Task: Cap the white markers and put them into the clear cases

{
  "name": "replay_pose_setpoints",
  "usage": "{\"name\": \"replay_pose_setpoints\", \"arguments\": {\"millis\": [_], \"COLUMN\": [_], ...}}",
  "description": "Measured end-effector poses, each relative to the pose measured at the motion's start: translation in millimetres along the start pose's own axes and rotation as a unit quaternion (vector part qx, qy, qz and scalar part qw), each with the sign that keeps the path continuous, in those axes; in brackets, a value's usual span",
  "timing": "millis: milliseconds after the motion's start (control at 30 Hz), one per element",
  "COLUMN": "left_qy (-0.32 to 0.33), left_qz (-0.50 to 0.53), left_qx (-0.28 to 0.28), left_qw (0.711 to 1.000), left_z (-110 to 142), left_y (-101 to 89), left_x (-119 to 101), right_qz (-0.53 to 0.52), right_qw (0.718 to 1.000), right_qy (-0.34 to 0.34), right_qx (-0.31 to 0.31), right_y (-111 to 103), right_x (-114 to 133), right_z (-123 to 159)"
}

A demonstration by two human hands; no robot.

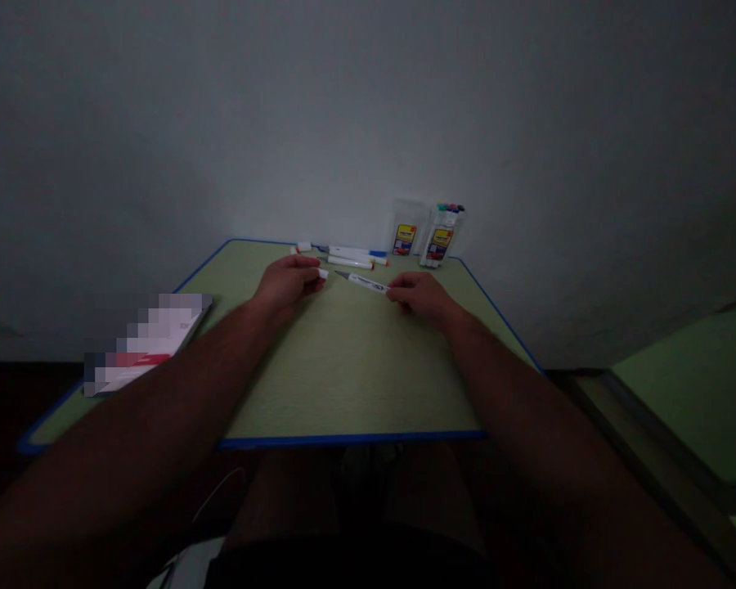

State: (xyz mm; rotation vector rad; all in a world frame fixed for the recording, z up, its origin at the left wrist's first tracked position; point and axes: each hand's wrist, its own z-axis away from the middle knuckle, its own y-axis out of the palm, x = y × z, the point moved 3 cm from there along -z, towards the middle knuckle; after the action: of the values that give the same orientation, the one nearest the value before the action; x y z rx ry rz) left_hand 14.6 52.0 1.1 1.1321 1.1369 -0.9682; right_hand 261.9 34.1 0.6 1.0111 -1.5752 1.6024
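Observation:
My right hand [420,296] is closed on the rear end of a white marker [368,284], whose bare grey tip points left. A small white marker cap [323,274] is pinched in my left hand [289,282], a short gap away from that tip. Just behind my hands lie several other white markers [351,263], some with orange or blue ends. Two loose white caps [305,246] rest near the back edge, left of those markers.
The pale green table [349,376] has a blue rim and stands against a grey wall. At its back right are a clear marker case [406,229] and a second case [442,236] filled with coloured markers. A blurred-out booklet or box [153,343] lies at the left edge.

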Motion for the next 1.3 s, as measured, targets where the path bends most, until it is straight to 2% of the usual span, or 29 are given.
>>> {"name": "replay_pose_setpoints", "arguments": {"millis": [300, 767, 1300], "left_qy": [0.013, 0.002, 0.009], "left_qz": [0.008, 0.004, 0.004], "left_qx": [0.015, 0.046, 0.062], "left_qw": [1.000, 0.999, 0.998], "left_z": [-3, 6, 7], "left_y": [0.8, 8.5, 8.6], "left_x": [6, 3, 5], "right_qz": [0.005, 0.006, 0.014], "right_qw": [1.000, 1.000, 1.000], "right_qy": [-0.012, -0.010, -0.015], "right_qx": [0.011, 0.016, 0.021], "right_y": [1, 1, 2], "right_x": [2, 7, 2], "right_z": [2, 6, 3]}}
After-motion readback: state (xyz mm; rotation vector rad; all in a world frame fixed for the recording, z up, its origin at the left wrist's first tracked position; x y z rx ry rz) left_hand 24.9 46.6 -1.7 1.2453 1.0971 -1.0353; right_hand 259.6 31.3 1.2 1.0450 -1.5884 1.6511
